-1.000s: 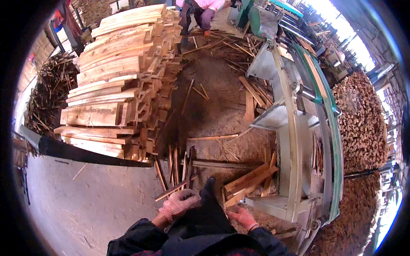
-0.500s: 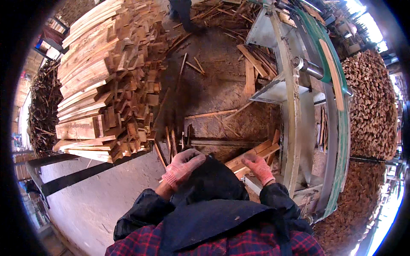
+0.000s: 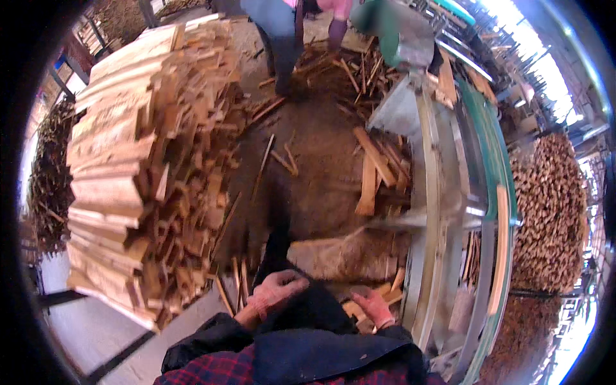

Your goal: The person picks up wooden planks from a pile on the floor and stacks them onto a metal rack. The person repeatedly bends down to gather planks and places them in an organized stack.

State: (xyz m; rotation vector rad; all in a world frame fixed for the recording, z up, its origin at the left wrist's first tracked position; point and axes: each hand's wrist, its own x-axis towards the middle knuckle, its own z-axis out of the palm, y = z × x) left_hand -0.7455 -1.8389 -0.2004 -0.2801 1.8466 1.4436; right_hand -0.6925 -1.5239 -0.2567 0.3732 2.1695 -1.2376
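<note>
My left hand, in a pinkish knit glove, hangs above my dark-clothed leg. Its fingers are loosely bent and hold nothing that I can see. On the other side my right hand, gloved alike, has its thumb and fingers apart with nothing between them. Just beyond and beneath it lie several short wooden boards beside the machine frame. Thin wood strips lean near my left forearm. Motion smears parts of the view.
A tall stack of planks stands on the left. On the right runs a metal machine frame with a green belt and a plank on it. Offcuts litter the floor. Ahead stands another person. More stacked wood is far right.
My view has tilted up, so the stack, machine and floor sit lower in it. More of the person ahead and the machine's far end show. Both hands stay in front of me, still without anything visible in them.
</note>
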